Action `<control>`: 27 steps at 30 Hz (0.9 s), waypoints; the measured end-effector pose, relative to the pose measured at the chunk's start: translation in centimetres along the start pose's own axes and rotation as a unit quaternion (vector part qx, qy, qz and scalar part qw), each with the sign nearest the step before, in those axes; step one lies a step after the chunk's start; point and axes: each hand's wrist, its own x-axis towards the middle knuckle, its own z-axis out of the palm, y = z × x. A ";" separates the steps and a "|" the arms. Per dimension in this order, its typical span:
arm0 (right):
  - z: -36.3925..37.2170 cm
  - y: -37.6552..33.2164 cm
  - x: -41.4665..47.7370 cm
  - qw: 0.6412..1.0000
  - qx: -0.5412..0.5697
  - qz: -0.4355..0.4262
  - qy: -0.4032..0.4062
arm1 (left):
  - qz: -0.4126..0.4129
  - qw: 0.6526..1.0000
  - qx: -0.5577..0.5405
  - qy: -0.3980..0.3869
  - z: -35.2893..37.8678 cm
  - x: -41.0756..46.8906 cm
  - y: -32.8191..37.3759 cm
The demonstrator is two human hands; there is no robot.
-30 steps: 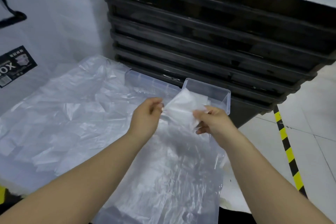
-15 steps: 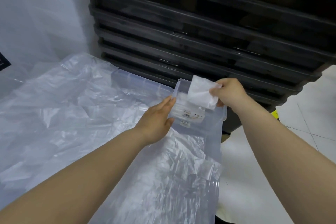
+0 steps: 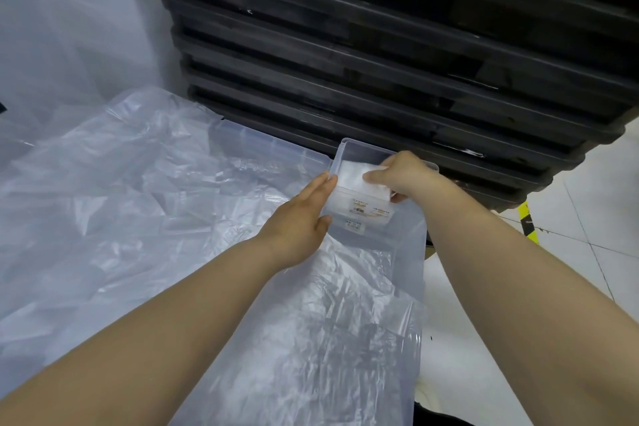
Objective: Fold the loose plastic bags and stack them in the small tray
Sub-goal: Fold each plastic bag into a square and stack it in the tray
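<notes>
Clear tray [image 3: 367,146] braced with flat, straight-fingered left hand [image 3: 301,214]; folded bag [image 3: 352,174] pinched in right hand [image 3: 406,175]. Lay square against the wall, press flat, then release.

Here the right hand [image 3: 404,176] covers one end of the folded bag [image 3: 354,173], fingertips tucked out of sight below it, perhaps against the small tray [image 3: 363,146] wall. The label [image 3: 371,210] print is too small to read. The left forearm [image 3: 173,339] and right forearm [image 3: 536,304] run off the bottom edge. The black crates [image 3: 380,55] are cut off at top and right.
</notes>
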 end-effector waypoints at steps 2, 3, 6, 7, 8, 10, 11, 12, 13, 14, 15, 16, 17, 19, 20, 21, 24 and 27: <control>-0.2 0.0 0.2 0.997 -0.068 -0.019 0.019 | 0.001 1.000 -0.003 -0.001 0.0 0.0 -0.1; -0.4 0.0 0.2 0.995 -0.093 -0.029 0.037 | 0.001 1.000 -0.004 -0.002 0.0 -0.1 -0.1; -1.5 0.3 -0.2 0.992 -0.086 -0.065 0.072 | 0.002 1.000 -0.008 -0.003 0.0 -0.1 -0.2; -1.9 0.5 -0.3 0.990 -0.079 -0.080 0.085 | 0.003 1.000 -0.007 -0.002 0.0 -0.1 -0.2; -2.2 0.7 -0.5 0.987 -0.069 -0.096 0.105 | 0.004 1.000 -0.007 -0.002 0.0 -0.1 -0.1; -2.2 1.1 -0.6 0.980 -0.039 -0.127 0.148 | 0.005 1.000 -0.007 -0.003 0.0 -0.1 -0.1; -2.0 1.1 -0.6 0.979 -0.017 -0.139 0.147 | 0.004 1.000 -0.009 -0.003 -0.1 -0.1 0.0; -1.7 1.0 -0.6 0.982 0.005 -0.145 0.121 | 0.003 1.000 -0.010 -0.004 -0.1 -0.1 0.0; -1.2 0.8 -0.5 0.987 0.019 -0.144 0.073 | 0.002 1.000 -0.010 -0.004 -0.1 -0.1 0.1; -0.7 0.6 -0.3 0.990 0.022 -0.136 0.018 | 0.001 1.000 -0.010 -0.003 -0.1 -0.1 0.1; -0.1 0.4 -0.1 0.992 0.012 -0.126 -0.029 | 0.000 1.000 -0.010 -0.003 -0.1 -0.1 0.1; 0.6 0.2 0.3 0.991 -0.007 -0.119 -0.058 | 0.000 1.000 -0.010 -0.003 -0.1 0.0 0.0; 1.1 0.1 0.7 0.990 -0.028 -0.116 -0.072 | 0.000 1.000 -0.010 -0.003 -0.1 0.0 -0.1; 1.9 -0.2 1.5 0.988 -0.065 -0.113 -0.083 | 0.000 1.000 -0.010 -0.007 -0.1 0.1 -0.2; 2.1 -0.3 1.9 0.987 -0.079 -0.110 -0.088 | 0.001 1.000 -0.010 -0.009 -0.1 0.2 -0.3; 2.2 -0.5 2.1 0.986 -0.091 -0.106 -0.094 | 0.002 1.000 -0.009 -0.011 -0.2 0.2 -0.3; 2.3 -0.9 2.1 0.983 -0.116 -0.097 -0.100 | 0.002 1.000 -0.003 -0.019 -0.4 0.4 -0.4; 1.9 -1.0 1.3 0.989 -0.087 -0.102 -0.060 | 0.004 1.000 -0.004 -0.021 -0.6 0.1 -0.4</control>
